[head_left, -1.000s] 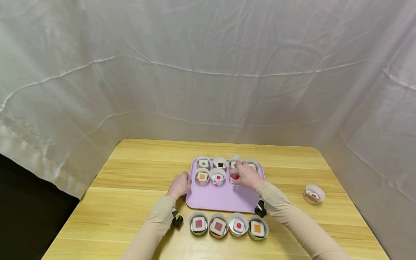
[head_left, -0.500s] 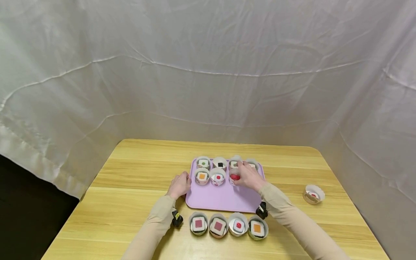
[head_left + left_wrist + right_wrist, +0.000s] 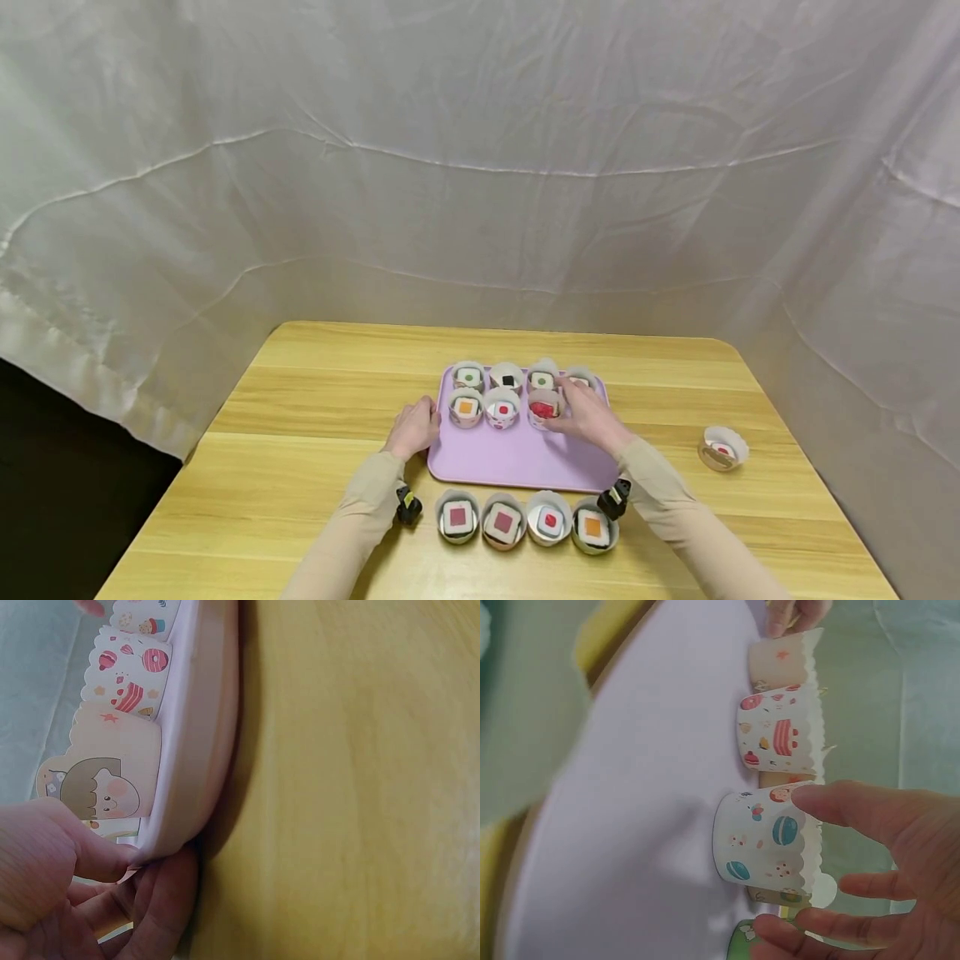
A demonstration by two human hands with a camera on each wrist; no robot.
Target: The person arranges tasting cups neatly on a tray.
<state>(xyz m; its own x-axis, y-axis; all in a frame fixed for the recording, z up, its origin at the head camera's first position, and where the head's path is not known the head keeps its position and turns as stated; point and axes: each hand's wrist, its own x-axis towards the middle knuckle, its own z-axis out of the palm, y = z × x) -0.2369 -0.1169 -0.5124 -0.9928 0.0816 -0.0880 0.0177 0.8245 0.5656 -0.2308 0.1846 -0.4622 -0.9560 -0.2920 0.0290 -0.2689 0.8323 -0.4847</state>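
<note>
My left hand (image 3: 412,427) grips the left rim of a lavender tray (image 3: 517,462), thumb on top and fingers underneath in the left wrist view. Over the tray's right part, my right hand (image 3: 591,414) is spread beside a paper baking cup (image 3: 537,419) with a red-topped piece (image 3: 543,409) inside. In the right wrist view that cup (image 3: 761,844) is white with blue macaron prints, upright on the tray; the thumb overlaps its rim, and whether it touches is unclear. Left of it stand a cup with a red-centred white piece (image 3: 503,409) and one with an orange-centred piece (image 3: 466,407).
Along the tray's back stands a row of several filled cups (image 3: 468,377), the rightmost partly behind the right hand. Several more cups (image 3: 504,522) line the table in front of the tray. A single brown cup (image 3: 722,450) sits on the right of the wooden table (image 3: 300,500).
My right hand has loosened from the cup with the red-topped piece and shifted slightly right, its fingers spreading. That cup stays in place. My left hand has not moved.
</note>
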